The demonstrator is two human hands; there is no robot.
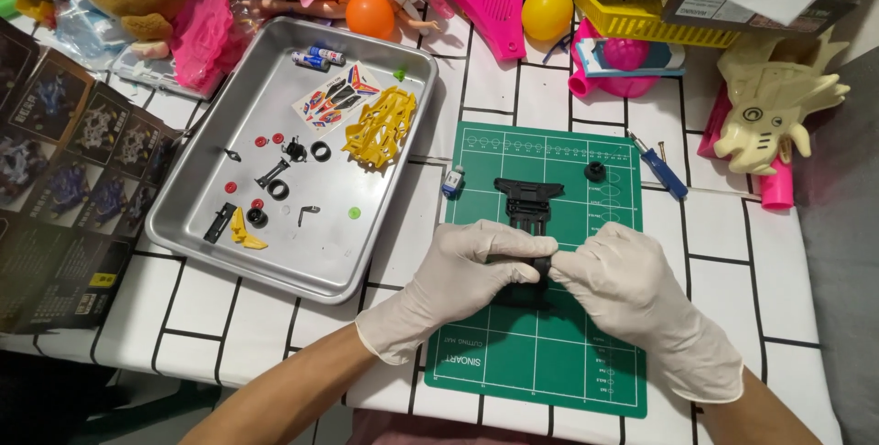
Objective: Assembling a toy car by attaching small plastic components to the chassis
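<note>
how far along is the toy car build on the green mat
Early to midway, it seems. Done: parts laid out in the metal tray. In hand: both hands, left hand and right hand, pinch a small part onto the black chassis. Left: yellow body shell, sticker sheet, batteries.

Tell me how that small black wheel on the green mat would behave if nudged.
The small black wheel lies flat on the green cutting mat, so it would probably slide, not roll. It looks tiny and light, likely easy to flick away. Tipped on edge, its round shape would probably roll.
</note>
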